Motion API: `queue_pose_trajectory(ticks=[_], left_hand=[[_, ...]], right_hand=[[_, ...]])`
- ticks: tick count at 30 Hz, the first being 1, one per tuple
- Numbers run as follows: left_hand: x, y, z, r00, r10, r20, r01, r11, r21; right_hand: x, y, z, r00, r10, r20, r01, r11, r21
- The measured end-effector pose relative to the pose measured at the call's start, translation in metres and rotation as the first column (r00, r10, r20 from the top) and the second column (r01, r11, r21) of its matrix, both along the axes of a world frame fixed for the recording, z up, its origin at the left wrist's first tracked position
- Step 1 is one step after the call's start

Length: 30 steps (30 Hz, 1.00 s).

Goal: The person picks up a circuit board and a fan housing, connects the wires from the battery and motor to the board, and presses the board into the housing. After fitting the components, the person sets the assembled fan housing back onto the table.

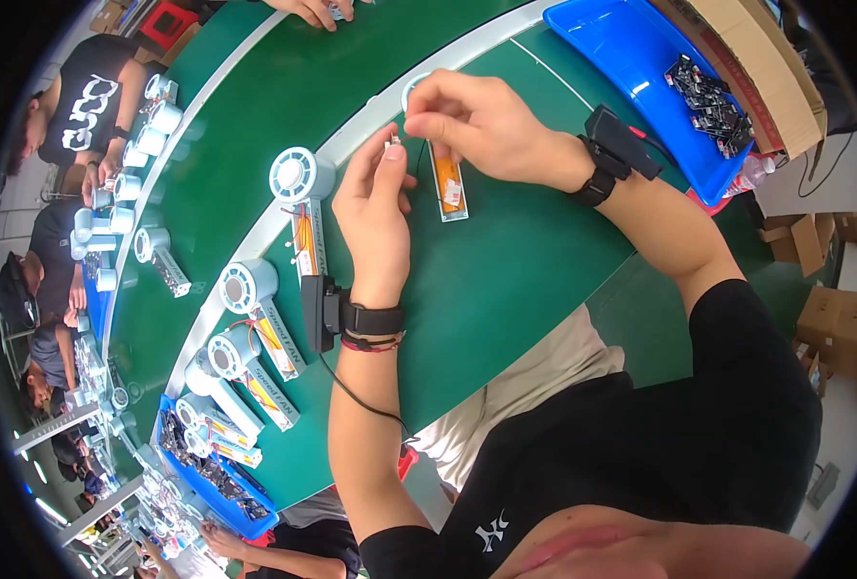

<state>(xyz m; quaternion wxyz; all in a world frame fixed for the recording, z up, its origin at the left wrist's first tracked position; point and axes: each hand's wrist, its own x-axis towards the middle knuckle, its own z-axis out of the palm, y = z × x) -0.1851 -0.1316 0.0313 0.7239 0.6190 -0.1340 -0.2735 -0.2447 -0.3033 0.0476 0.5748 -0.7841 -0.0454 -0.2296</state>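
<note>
My left hand (375,207) pinches a small white connector (393,144) at its fingertips, above the green workbench (505,280). My right hand (472,121) meets it from the right, fingers closed on the same small part and its thin wires. Just below the hands lies an open handheld fan body (448,183) with an orange battery showing; its round white head is mostly hidden behind my right hand. Both wrists carry black bands with a small black device.
Several white handheld fans (298,188) lie in a row along the bench's left edge by the green conveyor (245,106). A blue tray (640,68) with black circuit boards sits at top right, a cardboard box (747,58) behind it. Another blue tray (211,473) is lower left. Other people work along the conveyor.
</note>
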Motion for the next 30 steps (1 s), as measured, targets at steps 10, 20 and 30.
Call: queue_pose_trajectory(ticks=[10,20,30], left_hand=[[-0.004,-0.005,-0.016,0.86,0.055,0.507,-0.082,0.996,0.031],[-0.003,-0.002,-0.013,0.766,0.066,0.64,-0.116,0.992,0.037],[-0.002,-0.002,-0.013,0.693,0.039,0.72,-0.095,0.995,0.037]], right_hand=[[0.005,-0.017,-0.007,0.997,-0.059,0.057,0.065,0.992,-0.105],[0.004,-0.015,-0.007,0.984,0.009,0.178,0.069,0.903,-0.423],[-0.001,-0.015,0.001,0.971,0.063,0.231,0.092,0.792,-0.604]])
